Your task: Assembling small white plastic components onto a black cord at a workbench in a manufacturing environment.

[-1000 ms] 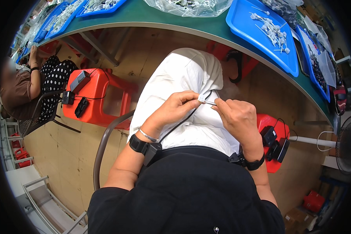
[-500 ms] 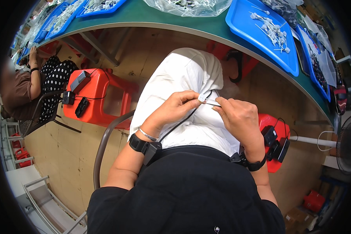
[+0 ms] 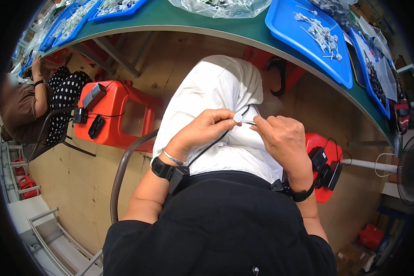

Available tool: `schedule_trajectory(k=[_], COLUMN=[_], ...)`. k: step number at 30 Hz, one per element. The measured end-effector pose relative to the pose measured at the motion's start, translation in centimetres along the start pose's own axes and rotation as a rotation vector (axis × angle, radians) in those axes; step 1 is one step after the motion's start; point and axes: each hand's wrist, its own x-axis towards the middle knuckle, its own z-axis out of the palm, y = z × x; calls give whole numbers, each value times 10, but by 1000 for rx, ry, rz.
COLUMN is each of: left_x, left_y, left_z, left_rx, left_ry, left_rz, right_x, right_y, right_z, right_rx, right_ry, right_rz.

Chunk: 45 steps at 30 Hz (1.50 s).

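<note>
Above my lap, my left hand [image 3: 201,129] pinches a small whitish piece [image 3: 238,117] between thumb and fingertips. Close beside it on the right, my right hand [image 3: 283,138] is closed on a thin dark wire-like strand [image 3: 248,122], which reaches to the whitish piece. The right fingertips partly cover the strand, and the exact kind of the piece is too small to make out. A black cord [image 3: 211,148] runs from the device on my left wrist across the white cloth [image 3: 202,87] on my lap.
The green table's edge [image 3: 207,28] curves ahead, bearing a blue tray [image 3: 303,55] of white-headed pieces and a clear plastic bag [image 3: 221,8]. Red stools [image 3: 138,115] with black devices flank me. A fan [image 3: 407,170] stands right; another person [image 3: 27,101] sits left.
My right fingertips have come slightly nearer the whitish piece, and less of the strands shows between the hands. My left hand stays almost in place.
</note>
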Motion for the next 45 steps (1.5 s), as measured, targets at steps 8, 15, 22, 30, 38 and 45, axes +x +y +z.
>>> schedule_trajectory(k=[8,15,22,30,38,45], left_x=[1,-1,-2,0,0,4], left_y=[-3,10,11,11,10,5], left_z=[0,8,10,12,11,12], left_rx=[-14,-99,-118,-215,-125,2], left_ry=[-22,117,141,110,181,266], left_rz=[-31,61,32,-42,133,334], right_x=[2,2,1,0,2,1], right_y=[0,-3,-4,-4,0,-3], right_z=[-4,2,7,9,11,9], right_rx=[-8,125,107,-69,76,124], right_ry=[-14,36,26,55,105,110], right_rz=[-14,63,57,-3,8,10])
